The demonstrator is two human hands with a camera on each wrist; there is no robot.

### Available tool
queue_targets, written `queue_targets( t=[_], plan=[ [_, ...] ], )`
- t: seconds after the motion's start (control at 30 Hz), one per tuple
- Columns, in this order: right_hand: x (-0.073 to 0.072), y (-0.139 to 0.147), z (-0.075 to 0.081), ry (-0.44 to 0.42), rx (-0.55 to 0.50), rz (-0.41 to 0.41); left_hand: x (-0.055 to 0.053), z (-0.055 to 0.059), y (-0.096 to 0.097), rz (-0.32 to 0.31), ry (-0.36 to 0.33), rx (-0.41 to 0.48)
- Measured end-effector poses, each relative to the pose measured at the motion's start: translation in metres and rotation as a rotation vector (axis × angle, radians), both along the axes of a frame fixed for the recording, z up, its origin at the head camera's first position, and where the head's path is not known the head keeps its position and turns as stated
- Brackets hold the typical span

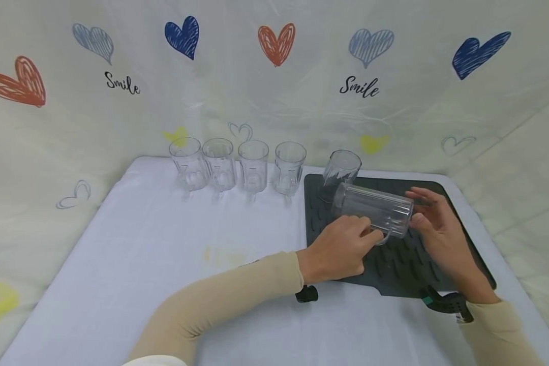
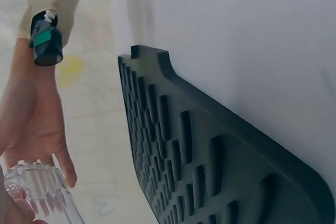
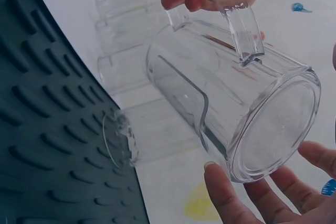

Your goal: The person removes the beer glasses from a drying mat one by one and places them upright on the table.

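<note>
A clear glass mug (image 1: 370, 203) is tilted on its side above the dark drying mat (image 1: 400, 279), its mouth toward the left and its base toward the right. My left hand (image 1: 340, 249) grips the mug's handle, which the right wrist view shows on top with fingers curled through it. At the base, my right hand (image 1: 444, 246) has its fingers loosely spread; fingertips (image 3: 212, 174) come right up to the bottom edge, and firm contact is hard to tell. Another clear mug (image 1: 340, 168) stands on the mat's back left corner, partly hidden by the held one.
Several clear mugs stand in a row along the table's back edge, the nearest to the mat being a mug (image 1: 290, 165). A white cloth (image 1: 164, 254) covers the table. Behind hangs a pale curtain (image 1: 229, 101) printed with hearts.
</note>
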State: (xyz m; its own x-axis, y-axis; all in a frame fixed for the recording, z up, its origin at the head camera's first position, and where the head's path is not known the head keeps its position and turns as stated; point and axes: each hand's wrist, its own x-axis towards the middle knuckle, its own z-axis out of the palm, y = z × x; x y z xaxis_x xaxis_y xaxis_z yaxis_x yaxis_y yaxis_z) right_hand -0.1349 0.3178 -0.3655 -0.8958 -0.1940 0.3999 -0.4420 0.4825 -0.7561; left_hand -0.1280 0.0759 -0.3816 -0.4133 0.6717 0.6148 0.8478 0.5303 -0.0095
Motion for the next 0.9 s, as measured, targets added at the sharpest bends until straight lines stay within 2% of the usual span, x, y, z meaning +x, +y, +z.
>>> queue_targets(
  t=[0.27,0.43,0.67,0.9],
  plan=[
    [-0.002,-0.009,-0.01,-0.025,0.003,-0.004,0.0,0.0,-0.007,0.037,0.017,-0.063],
    [-0.004,-0.013,-0.015,-0.049,-0.018,0.028,0.002,0.0,-0.013,0.052,0.033,-0.106],
    [-0.009,-0.02,-0.02,-0.078,-0.099,0.101,0.005,0.0,-0.022,0.052,0.058,-0.096],
    [-0.013,-0.027,-0.022,-0.058,-0.176,0.14,0.006,-0.003,-0.03,0.062,0.104,-0.075]
  ],
)
